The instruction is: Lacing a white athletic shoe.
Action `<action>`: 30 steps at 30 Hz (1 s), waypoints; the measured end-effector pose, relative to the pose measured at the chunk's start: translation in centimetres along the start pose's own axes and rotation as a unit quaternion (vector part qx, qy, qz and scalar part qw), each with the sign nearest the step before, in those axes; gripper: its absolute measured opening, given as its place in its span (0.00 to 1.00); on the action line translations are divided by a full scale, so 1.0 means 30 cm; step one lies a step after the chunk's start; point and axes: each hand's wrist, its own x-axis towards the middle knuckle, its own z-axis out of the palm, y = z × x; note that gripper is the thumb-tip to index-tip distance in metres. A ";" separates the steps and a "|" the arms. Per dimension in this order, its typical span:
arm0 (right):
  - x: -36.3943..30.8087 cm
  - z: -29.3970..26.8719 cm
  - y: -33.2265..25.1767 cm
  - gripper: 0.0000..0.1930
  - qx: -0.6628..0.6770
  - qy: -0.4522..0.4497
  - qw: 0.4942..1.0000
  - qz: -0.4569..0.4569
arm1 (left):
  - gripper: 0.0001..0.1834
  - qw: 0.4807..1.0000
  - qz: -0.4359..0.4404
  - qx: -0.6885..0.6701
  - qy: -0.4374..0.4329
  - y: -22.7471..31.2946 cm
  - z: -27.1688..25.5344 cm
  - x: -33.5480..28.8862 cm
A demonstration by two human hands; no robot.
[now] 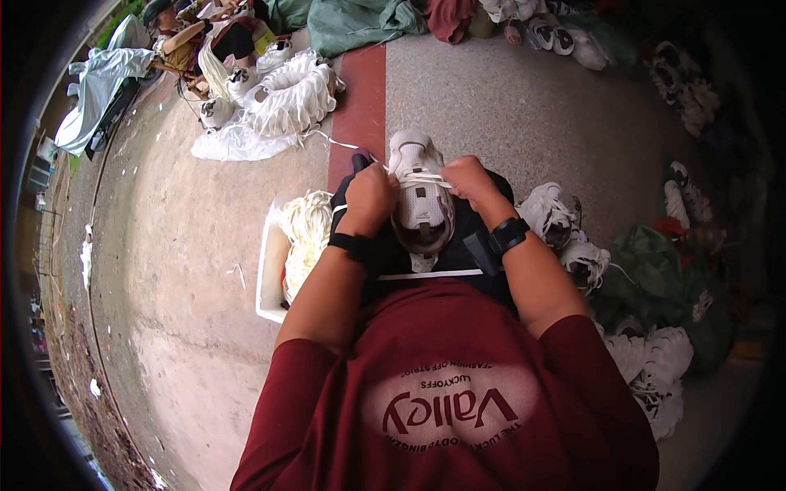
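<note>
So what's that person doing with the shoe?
The person is holding a white shoe's pale laces: the left fingers at one side, the right fingers at the other. The laces lie across the top of the shoe. On the left, a white box holds a bundle of pale strands. More white shoes are on the right.

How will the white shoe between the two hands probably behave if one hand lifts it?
The white shoe is probably light for its size, since it looks hollow inside. It may flex when squeezed, as its surface looks like textured fabric. The lace seems thin, so it would likely flop if released.
</note>
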 end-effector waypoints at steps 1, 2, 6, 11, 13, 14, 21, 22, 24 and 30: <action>-0.008 -0.001 0.006 0.08 0.068 0.019 0.997 -0.019 | 0.11 0.999 -0.015 -0.032 0.017 -0.019 -0.006 -0.008; -0.014 -0.003 0.013 0.06 0.136 0.038 0.989 -0.038 | 0.09 0.996 -0.025 -0.067 0.043 -0.041 -0.010 -0.018; -0.048 -0.090 0.063 0.03 0.262 0.104 0.959 -0.032 | 0.06 0.982 -0.085 -0.055 0.160 -0.195 -0.048 -0.037; -0.100 -0.272 0.148 0.04 0.318 0.218 0.922 0.019 | 0.05 0.975 -0.126 -0.085 0.159 -0.325 -0.109 -0.083; -0.109 -0.271 0.156 0.03 0.192 0.155 0.969 0.003 | 0.06 0.984 -0.120 -0.037 0.128 -0.296 -0.110 -0.090; -0.110 -0.257 0.147 0.03 0.206 0.129 0.970 -0.025 | 0.06 0.983 -0.128 -0.036 0.123 -0.274 -0.115 -0.092; -0.122 -0.037 -0.016 0.15 -0.311 0.140 0.888 -0.309 | 0.14 0.972 0.151 -0.175 0.047 -0.071 -0.072 -0.067; -0.114 -0.003 -0.033 0.15 -0.299 0.110 0.889 -0.327 | 0.15 0.972 0.169 -0.160 0.043 -0.043 -0.054 -0.059; -0.105 0.049 -0.049 0.18 -0.308 0.085 0.897 -0.305 | 0.14 0.974 0.147 -0.171 0.029 -0.003 -0.026 -0.043; -0.100 0.077 -0.030 0.19 -0.303 0.073 0.920 -0.237 | 0.12 0.975 0.115 -0.184 -0.045 0.027 -0.020 0.010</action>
